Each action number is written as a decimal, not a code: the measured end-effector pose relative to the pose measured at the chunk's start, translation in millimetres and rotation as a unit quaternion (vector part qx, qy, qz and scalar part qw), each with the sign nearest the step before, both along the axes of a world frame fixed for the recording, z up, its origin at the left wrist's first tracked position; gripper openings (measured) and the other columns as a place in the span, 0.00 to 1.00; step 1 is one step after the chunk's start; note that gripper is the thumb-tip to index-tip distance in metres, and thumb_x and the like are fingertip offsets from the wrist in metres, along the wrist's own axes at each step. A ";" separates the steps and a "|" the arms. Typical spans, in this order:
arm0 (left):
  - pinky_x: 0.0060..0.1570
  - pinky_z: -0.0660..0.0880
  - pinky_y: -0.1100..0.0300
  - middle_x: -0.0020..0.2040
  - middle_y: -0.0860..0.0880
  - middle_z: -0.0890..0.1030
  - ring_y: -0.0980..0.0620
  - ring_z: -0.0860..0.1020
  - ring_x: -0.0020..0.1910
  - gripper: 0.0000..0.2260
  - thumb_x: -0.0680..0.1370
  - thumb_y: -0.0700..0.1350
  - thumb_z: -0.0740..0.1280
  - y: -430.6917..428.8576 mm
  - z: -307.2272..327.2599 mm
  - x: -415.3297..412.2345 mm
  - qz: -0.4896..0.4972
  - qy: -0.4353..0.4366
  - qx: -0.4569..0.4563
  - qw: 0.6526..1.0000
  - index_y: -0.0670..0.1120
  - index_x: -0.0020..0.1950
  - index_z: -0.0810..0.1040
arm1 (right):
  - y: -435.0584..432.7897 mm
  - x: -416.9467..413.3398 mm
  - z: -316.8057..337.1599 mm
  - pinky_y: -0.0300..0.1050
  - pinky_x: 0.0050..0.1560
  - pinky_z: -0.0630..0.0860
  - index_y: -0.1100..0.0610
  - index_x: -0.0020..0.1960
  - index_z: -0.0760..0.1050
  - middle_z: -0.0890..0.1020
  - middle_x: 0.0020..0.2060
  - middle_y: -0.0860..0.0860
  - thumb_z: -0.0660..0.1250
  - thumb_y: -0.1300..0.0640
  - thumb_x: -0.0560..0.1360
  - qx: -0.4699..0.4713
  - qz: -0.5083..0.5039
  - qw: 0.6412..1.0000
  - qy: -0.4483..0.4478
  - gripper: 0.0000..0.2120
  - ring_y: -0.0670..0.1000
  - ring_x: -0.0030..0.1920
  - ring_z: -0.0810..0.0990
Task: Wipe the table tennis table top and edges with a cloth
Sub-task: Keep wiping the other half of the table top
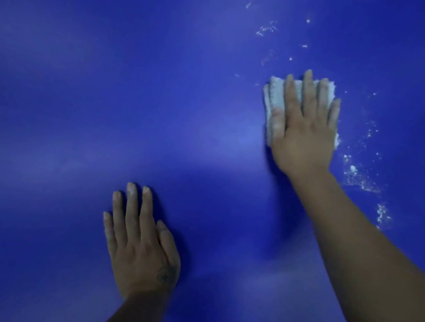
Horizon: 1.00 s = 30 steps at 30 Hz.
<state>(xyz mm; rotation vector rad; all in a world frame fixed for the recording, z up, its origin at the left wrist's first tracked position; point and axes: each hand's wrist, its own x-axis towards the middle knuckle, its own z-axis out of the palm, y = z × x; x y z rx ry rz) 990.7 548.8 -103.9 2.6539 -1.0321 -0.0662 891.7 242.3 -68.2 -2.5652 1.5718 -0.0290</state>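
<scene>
Under right hand [305,136]: cloth [273,98] (mostly hidden).

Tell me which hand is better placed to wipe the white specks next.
Right. The right hand presses the cloth flat on the table top, with white specks just beside it. The left hand rests flat, holds no cloth, and lies farther from them.
</scene>
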 end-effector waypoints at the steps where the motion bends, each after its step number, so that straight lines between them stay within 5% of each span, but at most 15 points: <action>1: 0.85 0.54 0.36 0.88 0.46 0.59 0.42 0.54 0.88 0.28 0.85 0.45 0.56 0.4 0.2 -0.2 -0.001 0.001 0.001 1.000 0.43 0.87 0.63 | 4.7 9.5 1.1 0.66 0.85 0.44 0.51 0.88 0.52 0.51 0.88 0.56 0.46 0.45 0.88 0.004 -0.039 0.999 0.002 0.30 0.62 0.87 0.47; 6: 0.85 0.54 0.36 0.88 0.46 0.59 0.42 0.55 0.88 0.28 0.85 0.45 0.55 2.7 -1.9 3.0 -0.005 -0.007 0.014 1.000 0.43 0.86 0.63 | 87.8 70.6 -2.9 0.68 0.84 0.46 0.51 0.87 0.57 0.55 0.87 0.56 0.51 0.47 0.87 0.010 0.099 0.994 -0.037 0.29 0.62 0.87 0.50; 10: 0.85 0.54 0.36 0.88 0.45 0.60 0.41 0.55 0.88 0.28 0.85 0.45 0.55 -0.6 3.2 0.4 -0.004 0.004 0.028 1.000 0.42 0.86 0.63 | 58.3 75.7 -6.1 0.63 0.84 0.51 0.47 0.85 0.63 0.61 0.86 0.53 0.53 0.46 0.87 0.002 0.231 0.971 -0.066 0.27 0.58 0.86 0.57; 15: 0.84 0.55 0.35 0.84 0.40 0.67 0.38 0.62 0.85 0.24 0.86 0.47 0.59 -45.7 16.7 13.4 0.004 0.000 -0.001 1.000 0.38 0.81 0.71 | -59.1 41.0 -7.9 0.64 0.85 0.45 0.48 0.87 0.57 0.55 0.87 0.53 0.48 0.44 0.88 -0.005 0.064 0.997 -0.029 0.28 0.59 0.87 0.51; 19: 0.85 0.53 0.39 0.83 0.39 0.68 0.38 0.63 0.85 0.22 0.89 0.48 0.59 -162.5 22.7 54.1 0.038 -0.014 -0.095 0.995 0.38 0.81 0.71 | -62.1 44.6 -3.9 0.65 0.85 0.43 0.49 0.88 0.52 0.52 0.87 0.56 0.46 0.44 0.88 0.009 -0.037 0.999 -0.029 0.30 0.61 0.87 0.47; 25: 0.86 0.48 0.42 0.87 0.43 0.61 0.40 0.56 0.87 0.27 0.89 0.53 0.51 -215.6 -1.4 96.4 0.130 -0.030 -0.027 0.991 0.44 0.86 0.65 | -11.9 74.1 -19.9 0.65 0.84 0.50 0.48 0.86 0.60 0.58 0.86 0.54 0.50 0.46 0.89 -0.002 0.143 0.988 -0.066 0.27 0.60 0.87 0.54; 30: 0.86 0.49 0.43 0.87 0.44 0.61 0.42 0.56 0.88 0.26 0.88 0.51 0.56 -216.4 -1.4 94.6 0.131 -0.036 -0.020 0.991 0.44 0.86 0.66 | -38.5 103.7 -19.6 0.65 0.84 0.48 0.47 0.86 0.59 0.56 0.87 0.53 0.49 0.45 0.88 0.009 0.226 0.972 -0.060 0.27 0.59 0.87 0.53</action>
